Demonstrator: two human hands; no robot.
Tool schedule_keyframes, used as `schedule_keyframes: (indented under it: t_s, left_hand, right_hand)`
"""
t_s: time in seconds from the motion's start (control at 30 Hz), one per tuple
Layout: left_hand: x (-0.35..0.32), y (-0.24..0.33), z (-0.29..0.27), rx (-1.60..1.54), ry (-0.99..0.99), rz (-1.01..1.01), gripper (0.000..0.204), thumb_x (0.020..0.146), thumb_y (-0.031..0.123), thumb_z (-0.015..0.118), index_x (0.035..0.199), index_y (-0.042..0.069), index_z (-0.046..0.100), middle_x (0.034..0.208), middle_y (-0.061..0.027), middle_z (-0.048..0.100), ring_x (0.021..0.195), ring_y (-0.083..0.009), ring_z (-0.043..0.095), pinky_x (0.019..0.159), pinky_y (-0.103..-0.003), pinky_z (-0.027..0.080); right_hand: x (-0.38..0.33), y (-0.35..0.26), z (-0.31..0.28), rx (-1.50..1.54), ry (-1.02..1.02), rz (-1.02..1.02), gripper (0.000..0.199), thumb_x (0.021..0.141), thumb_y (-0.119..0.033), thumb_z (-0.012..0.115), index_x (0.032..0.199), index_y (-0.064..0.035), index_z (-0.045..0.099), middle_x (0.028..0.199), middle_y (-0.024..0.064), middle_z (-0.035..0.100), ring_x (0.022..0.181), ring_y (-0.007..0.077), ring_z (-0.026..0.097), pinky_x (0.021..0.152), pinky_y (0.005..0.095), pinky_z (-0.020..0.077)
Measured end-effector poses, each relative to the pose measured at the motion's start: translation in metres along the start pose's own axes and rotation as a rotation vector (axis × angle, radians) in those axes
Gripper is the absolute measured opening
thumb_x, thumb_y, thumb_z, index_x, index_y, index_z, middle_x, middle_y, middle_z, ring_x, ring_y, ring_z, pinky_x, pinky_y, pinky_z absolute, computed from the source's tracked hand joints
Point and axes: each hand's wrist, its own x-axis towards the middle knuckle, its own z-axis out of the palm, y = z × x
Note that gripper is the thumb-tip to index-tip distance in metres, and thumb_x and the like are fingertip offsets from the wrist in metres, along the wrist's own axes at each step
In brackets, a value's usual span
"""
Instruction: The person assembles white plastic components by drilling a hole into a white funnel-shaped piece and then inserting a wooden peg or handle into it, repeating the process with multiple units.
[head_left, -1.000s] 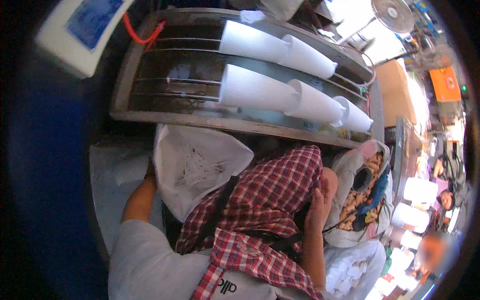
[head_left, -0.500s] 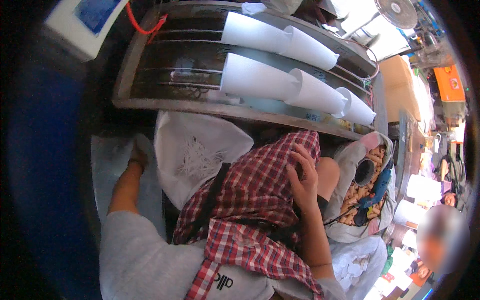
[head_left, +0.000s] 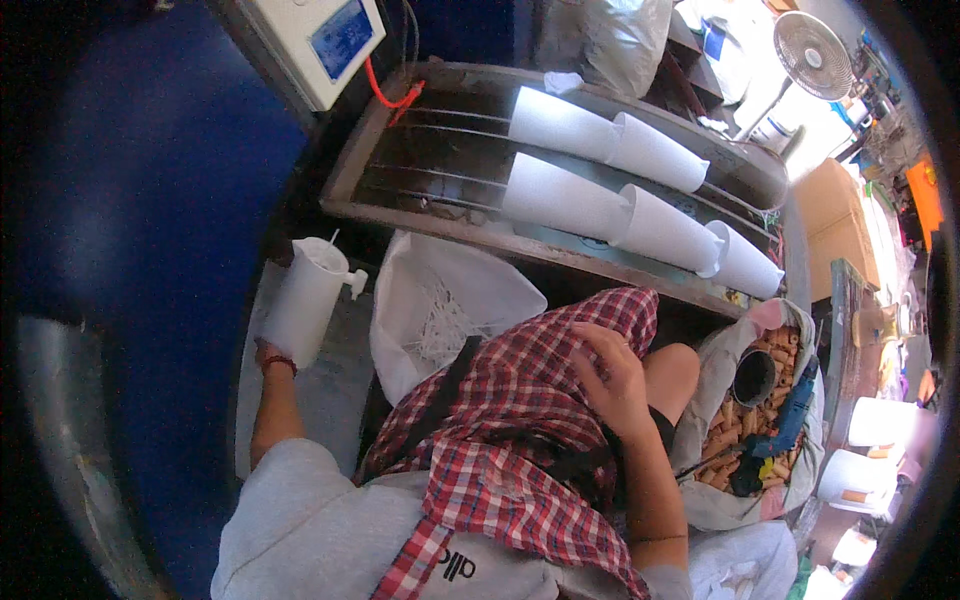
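My left hand (head_left: 268,352) grips a white plastic cylindrical container (head_left: 305,300) over the grey surface at my left. A small tap-like piece sticks out of its side, and a thin white stalk rises from its top. Most of the fingers are hidden behind the container. My right hand (head_left: 612,378) lies on the red checked apron (head_left: 510,370) over my lap, with its fingers spread and nothing in them. Beside the apron, a white sack (head_left: 400,320) holds thin white plastic strips (head_left: 445,325).
A framed trough (head_left: 335,190) with metal rails carries several white tapered containers (head_left: 565,195). At my right sits a sack (head_left: 700,390) of tan cylindrical pieces, with a blue power tool (head_left: 790,410) and a dark-mouthed tube (head_left: 755,378). A control box (head_left: 325,50) and a fan (head_left: 812,57) stand beyond.
My left hand, bare before, now holds the white container. My right hand stays on the apron. The whole view has shifted, so the trough appears lower and farther right.
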Motion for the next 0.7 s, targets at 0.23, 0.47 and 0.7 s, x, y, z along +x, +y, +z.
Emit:
schedule_keyframes:
  t_s: [0.23,0.47,0.7]
  left_hand:
    - [-0.159,0.144,-0.049,-1.336,-0.543,0.127,0.052,0.092,0.047,0.047,0.122,0.005,0.053,0.12,-0.0113,0.058,0.108,-0.0248,0.056,0.09,-0.038,0.047]
    - [-0.218,0.185,-0.001,-1.032,-0.984,0.309,0.049,0.09,0.045,0.053,0.117,0.003,0.055,0.11,-0.0103,0.062,0.099,-0.0254,0.06,0.084,-0.04,0.05]
    - [-0.21,0.157,0.06,-0.983,-1.083,0.118,0.052,0.089,0.042,0.057,0.123,0.003,0.05,0.113,-0.0125,0.061,0.101,-0.0259,0.06,0.086,-0.039,0.05]
  right_hand:
    - [0.029,-0.053,0.041,-0.227,-0.071,-0.527,0.051,0.077,-0.021,0.068,0.122,-0.0057,0.049,0.125,0.0122,0.052,0.112,0.0303,0.053,0.101,0.0489,0.032]
    - [0.025,-0.04,0.066,-0.324,-0.04,-0.469,0.064,0.077,-0.028,0.067,0.131,-0.0064,0.04,0.118,0.0116,0.055,0.107,0.0263,0.055,0.109,0.056,0.0136]
    - [0.014,-0.028,0.078,-0.189,-0.286,-0.299,0.073,0.077,-0.025,0.067,0.138,-0.0045,0.031,0.108,0.0173,0.058,0.104,0.0289,0.057,0.111,0.0503,0.0145]
